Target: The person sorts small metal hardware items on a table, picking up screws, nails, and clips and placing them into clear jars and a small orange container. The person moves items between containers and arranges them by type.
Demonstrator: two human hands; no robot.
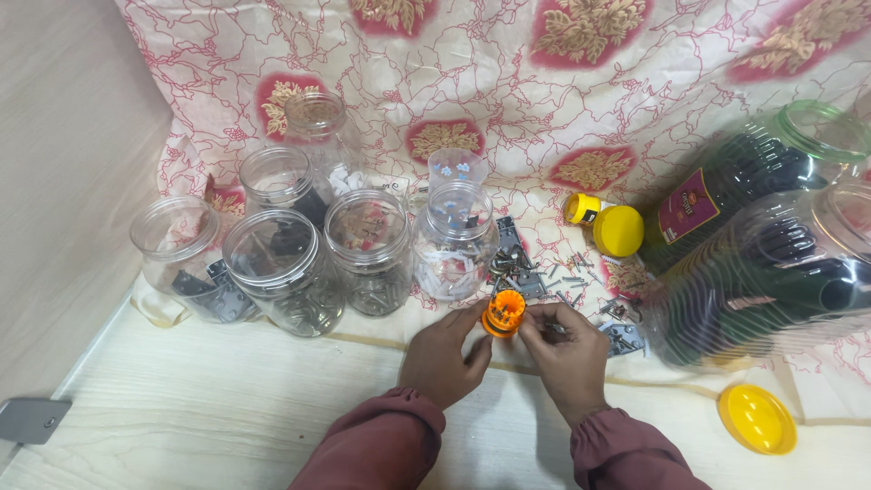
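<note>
Floral cloth [544,100] backs the table [227,408] where my left hand [442,356] and right hand [567,349] pinch an orange ribbed cap [504,314], its underside hidden.

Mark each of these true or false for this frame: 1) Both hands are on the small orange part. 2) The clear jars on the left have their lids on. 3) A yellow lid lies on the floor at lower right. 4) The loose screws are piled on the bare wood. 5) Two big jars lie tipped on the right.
1) True: the left hand and right hand hold the orange part between them.
2) False: the clear jars stand open, no lids on.
3) True: the yellow lid lies on the pale wood.
4) False: the loose screws lie on the patterned cloth.
5) True: the big jars lie tipped on their sides.
</note>
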